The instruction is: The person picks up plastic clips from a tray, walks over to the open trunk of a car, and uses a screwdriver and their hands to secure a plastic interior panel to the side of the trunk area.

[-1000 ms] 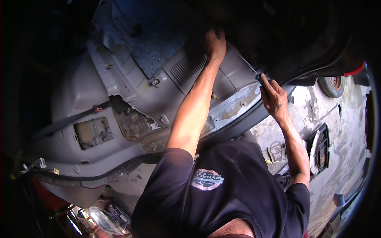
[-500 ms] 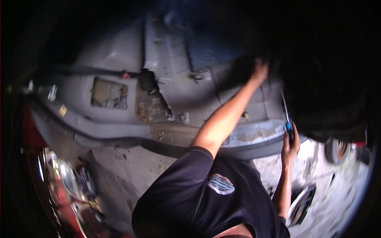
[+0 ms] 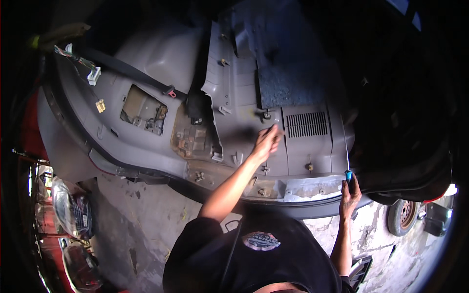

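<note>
My left hand (image 3: 267, 144) is over the grey car interior trim (image 3: 229, 117), just below a metal fitting (image 3: 266, 115) and left of a slotted grille (image 3: 306, 124). Its curled fingers are blurred, so I cannot tell whether they hold anything. My right hand (image 3: 350, 196) grips the blue handle of a long screwdriver (image 3: 348, 175); the shaft points up along the trim's right edge. A metal sill strip (image 3: 312, 188) with small fasteners runs beside it, and an irregular opening (image 3: 190, 139) exposes bare panel at the left.
Loose wire connectors (image 3: 94, 75) hang at upper left beside a seat belt (image 3: 146, 78). Lamp units (image 3: 68, 210) stand at lower left. A wheel (image 3: 403, 217) and a dark panel (image 3: 435, 219) lie on the concrete floor (image 3: 127, 215) at right.
The view has swung round, showing more trim and connectors at left. My left hand has moved down from the dark upper area to beside the grille. The screwdriver's shaft has come into sight.
</note>
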Action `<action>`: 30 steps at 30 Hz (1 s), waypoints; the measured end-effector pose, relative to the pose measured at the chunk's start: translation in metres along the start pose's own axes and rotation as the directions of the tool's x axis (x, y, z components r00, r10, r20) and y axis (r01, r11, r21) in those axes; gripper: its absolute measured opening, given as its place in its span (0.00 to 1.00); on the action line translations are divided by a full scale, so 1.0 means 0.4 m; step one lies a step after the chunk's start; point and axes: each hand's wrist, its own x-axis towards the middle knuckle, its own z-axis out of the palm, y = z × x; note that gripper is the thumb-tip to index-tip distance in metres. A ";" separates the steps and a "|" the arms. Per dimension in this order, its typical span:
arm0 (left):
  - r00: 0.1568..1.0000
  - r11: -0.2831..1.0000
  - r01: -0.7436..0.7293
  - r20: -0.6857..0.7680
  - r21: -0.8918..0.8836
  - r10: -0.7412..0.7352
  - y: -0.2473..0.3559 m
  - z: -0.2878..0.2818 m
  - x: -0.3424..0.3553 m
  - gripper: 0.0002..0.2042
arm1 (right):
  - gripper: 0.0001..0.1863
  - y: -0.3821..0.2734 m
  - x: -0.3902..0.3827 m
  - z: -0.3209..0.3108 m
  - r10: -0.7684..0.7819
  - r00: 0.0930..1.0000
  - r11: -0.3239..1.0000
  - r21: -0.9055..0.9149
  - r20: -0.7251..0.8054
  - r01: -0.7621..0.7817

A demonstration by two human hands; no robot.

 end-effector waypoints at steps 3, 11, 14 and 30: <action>0.992 0.999 0.045 -0.117 -0.006 -0.046 -0.001 -0.134 -0.107 0.17 | 0.21 -0.014 -0.019 0.031 0.044 0.998 0.999 0.020 0.045 -0.045; 0.798 0.987 -0.136 -0.581 0.086 0.160 -0.050 -0.470 -0.162 0.06 | 0.19 -0.071 -0.068 0.092 0.091 0.993 0.995 0.030 0.074 -0.093; 0.721 0.986 -0.117 -0.672 0.117 0.165 -0.067 -0.577 -0.140 0.09 | 0.20 -0.067 -0.083 0.115 0.057 0.998 0.998 0.028 0.025 -0.057; 0.854 0.956 0.216 -0.513 0.200 -0.085 -0.073 -0.655 -0.050 0.12 | 0.23 0.173 -0.161 0.248 0.400 0.910 0.778 0.485 0.107 -0.399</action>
